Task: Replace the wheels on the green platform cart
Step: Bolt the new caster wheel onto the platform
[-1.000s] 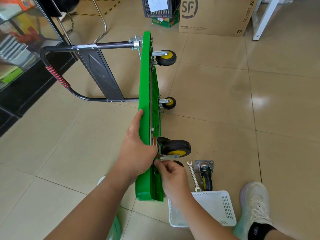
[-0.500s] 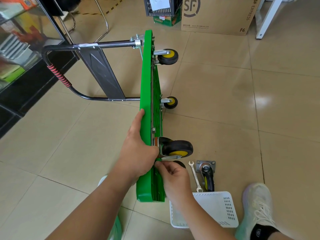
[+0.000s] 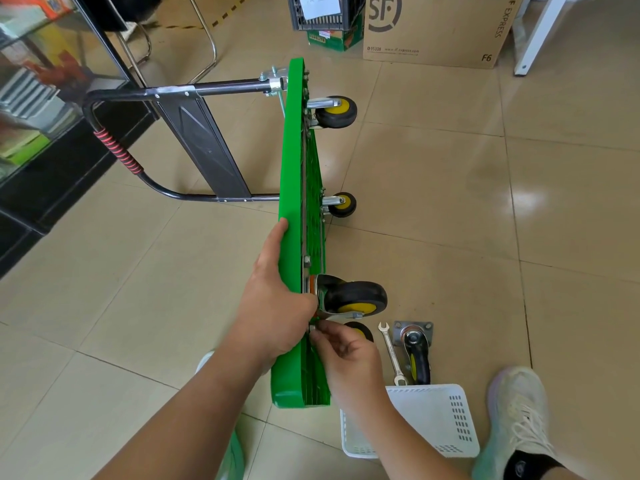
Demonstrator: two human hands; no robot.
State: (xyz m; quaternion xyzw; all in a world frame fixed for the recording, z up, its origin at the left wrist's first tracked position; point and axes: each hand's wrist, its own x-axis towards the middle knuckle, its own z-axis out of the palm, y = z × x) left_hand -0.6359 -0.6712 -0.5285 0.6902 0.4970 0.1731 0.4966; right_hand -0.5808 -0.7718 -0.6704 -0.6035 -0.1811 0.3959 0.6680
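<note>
Tiled floor (image 3: 450, 202) bears the cart (image 3: 294, 168) on edge; left hand (image 3: 273, 306) grips it, right hand (image 3: 346, 351) pinches a fastener (image 3: 312, 328) that could drop if that pinch slips.

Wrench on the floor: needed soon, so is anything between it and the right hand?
Nothing visible. The wrench lies on bare floor just beside the right hand; the loose caster sits on its far side.
</note>
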